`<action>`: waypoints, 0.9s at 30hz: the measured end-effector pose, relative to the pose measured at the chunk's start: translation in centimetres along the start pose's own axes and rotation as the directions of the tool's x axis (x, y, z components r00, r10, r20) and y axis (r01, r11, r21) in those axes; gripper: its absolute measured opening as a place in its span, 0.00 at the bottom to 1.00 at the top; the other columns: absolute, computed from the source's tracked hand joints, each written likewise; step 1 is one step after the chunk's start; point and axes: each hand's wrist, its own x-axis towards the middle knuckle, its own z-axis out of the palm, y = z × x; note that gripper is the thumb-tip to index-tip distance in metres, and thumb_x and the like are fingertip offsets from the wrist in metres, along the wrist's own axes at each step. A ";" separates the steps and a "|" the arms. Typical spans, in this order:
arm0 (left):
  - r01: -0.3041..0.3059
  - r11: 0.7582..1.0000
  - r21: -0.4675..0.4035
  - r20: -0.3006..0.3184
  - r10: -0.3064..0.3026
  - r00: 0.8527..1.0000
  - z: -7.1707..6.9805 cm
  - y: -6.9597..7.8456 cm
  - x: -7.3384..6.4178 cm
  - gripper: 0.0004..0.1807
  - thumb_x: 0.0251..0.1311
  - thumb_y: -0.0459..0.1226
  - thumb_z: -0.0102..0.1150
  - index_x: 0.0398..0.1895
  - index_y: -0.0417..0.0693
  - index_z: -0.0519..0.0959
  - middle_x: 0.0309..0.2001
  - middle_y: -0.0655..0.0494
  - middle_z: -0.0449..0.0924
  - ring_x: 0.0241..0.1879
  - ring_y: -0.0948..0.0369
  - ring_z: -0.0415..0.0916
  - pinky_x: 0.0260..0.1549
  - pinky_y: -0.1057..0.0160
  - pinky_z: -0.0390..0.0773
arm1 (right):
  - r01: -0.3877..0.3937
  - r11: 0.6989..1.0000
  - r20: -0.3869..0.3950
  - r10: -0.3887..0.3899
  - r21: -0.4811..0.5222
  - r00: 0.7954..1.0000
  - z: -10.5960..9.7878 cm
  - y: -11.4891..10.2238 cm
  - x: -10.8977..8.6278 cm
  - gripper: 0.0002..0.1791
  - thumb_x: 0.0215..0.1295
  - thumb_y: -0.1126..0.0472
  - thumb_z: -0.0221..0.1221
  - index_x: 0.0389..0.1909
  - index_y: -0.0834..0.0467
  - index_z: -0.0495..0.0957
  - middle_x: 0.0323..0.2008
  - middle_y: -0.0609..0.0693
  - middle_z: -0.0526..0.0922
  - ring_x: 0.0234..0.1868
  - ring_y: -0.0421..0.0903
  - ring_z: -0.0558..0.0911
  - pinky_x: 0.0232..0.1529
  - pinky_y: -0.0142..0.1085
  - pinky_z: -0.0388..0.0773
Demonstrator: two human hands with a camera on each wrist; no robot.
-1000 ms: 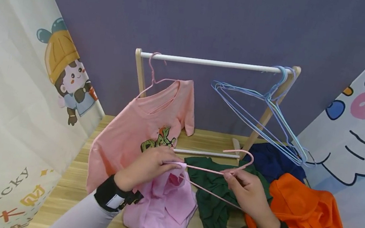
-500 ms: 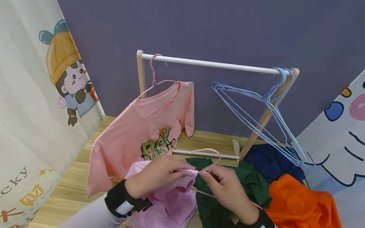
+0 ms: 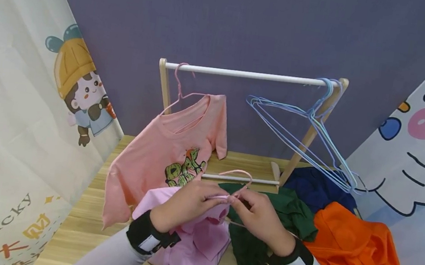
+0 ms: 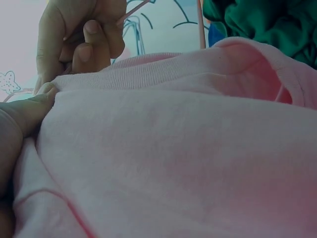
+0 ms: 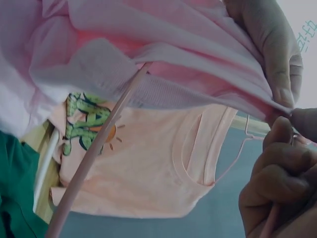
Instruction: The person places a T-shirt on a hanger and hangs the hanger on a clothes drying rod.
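Observation:
My left hand (image 3: 193, 203) pinches the ribbed neckline of a light pink shirt (image 3: 206, 246), whose lower part lies on the wooden surface. My right hand (image 3: 265, 221) grips a pink hanger (image 3: 248, 179) near the base of its hook, and the fingertips of both hands meet at the collar. One arm of the hanger is inside the shirt, hidden by cloth. In the right wrist view the hanger's lower bar (image 5: 96, 136) runs into the neck opening. The shirt's shoulder (image 4: 173, 124) fills most of the left wrist view, the left thumb (image 4: 29, 111) pressing its edge.
A peach shirt (image 3: 163, 144) hangs on a pink hanger from the rack's white rail (image 3: 239, 74). Several blue hangers (image 3: 314, 114) hang at the right end. Green (image 3: 250, 243), navy (image 3: 313, 187) and orange (image 3: 355, 251) garments lie along the right.
My right hand has moved left with the hanger until it meets the left hand, and the hanger's arm has slid into the pink shirt. My left hand has shifted slightly right.

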 end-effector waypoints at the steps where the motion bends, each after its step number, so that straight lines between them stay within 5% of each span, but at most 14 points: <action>1: 0.001 1.000 0.000 0.000 -0.001 1.000 -0.1 0.0 0.1 0.11 0.62 0.45 0.54 0.43 0.59 0.82 0.39 0.66 0.83 0.44 0.76 0.71 0.55 0.56 0.72 | 0.013 1.000 -0.001 -0.013 -0.010 1.000 -0.1 0.3 0.0 0.04 0.63 0.56 0.57 0.35 0.47 0.80 0.18 0.42 0.68 0.18 0.37 0.66 0.15 0.28 0.63; 5: 0.012 1.000 0.015 -0.027 -0.011 1.000 -1.0 -0.1 0.5 0.11 0.63 0.45 0.54 0.44 0.58 0.82 0.40 0.66 0.83 0.43 0.75 0.71 0.45 0.66 0.77 | 0.054 0.997 -0.021 -0.055 -0.055 0.998 -0.9 1.0 0.2 0.05 0.63 0.52 0.57 0.36 0.45 0.80 0.18 0.40 0.69 0.18 0.37 0.66 0.15 0.28 0.65; 11: 0.015 0.998 0.066 -0.116 -0.008 0.993 -3.6 -0.3 1.0 0.11 0.59 0.43 0.59 0.44 0.56 0.82 0.39 0.63 0.84 0.43 0.74 0.73 0.43 0.66 0.79 | 0.052 0.991 -0.111 -0.066 -0.126 0.992 -2.7 2.4 0.4 0.02 0.60 0.52 0.61 0.33 0.43 0.79 0.19 0.39 0.69 0.20 0.36 0.67 0.16 0.29 0.66; 17: 0.008 0.995 0.104 -0.176 0.011 0.984 -5.9 -0.5 1.6 0.11 0.58 0.42 0.60 0.43 0.55 0.83 0.37 0.64 0.83 0.40 0.74 0.71 0.42 0.66 0.79 | 0.058 0.989 -0.205 -0.086 -0.137 0.975 -4.2 4.3 -0.2 0.08 0.56 0.58 0.64 0.36 0.46 0.80 0.31 0.40 0.77 0.31 0.37 0.73 0.29 0.29 0.75; 23: 0.065 0.988 0.138 -0.247 -0.030 0.969 -7.6 -0.4 1.7 0.10 0.59 0.45 0.58 0.42 0.56 0.83 0.37 0.62 0.82 0.41 0.72 0.72 0.44 0.65 0.77 | -0.105 0.993 -0.266 0.089 -0.049 0.960 -5.0 5.8 -1.2 0.22 0.51 0.60 0.67 0.49 0.53 0.76 0.38 0.48 0.78 0.37 0.42 0.77 0.34 0.25 0.75; 27: 0.101 0.983 0.156 -0.294 -0.051 0.954 -8.5 -0.3 1.7 0.11 0.59 0.44 0.59 0.43 0.56 0.83 0.38 0.62 0.83 0.41 0.72 0.73 0.43 0.65 0.78 | -0.232 0.951 -0.234 0.278 0.203 0.932 -3.8 5.3 -1.7 0.24 0.56 0.63 0.64 0.53 0.62 0.70 0.36 0.57 0.77 0.33 0.47 0.76 0.32 0.25 0.75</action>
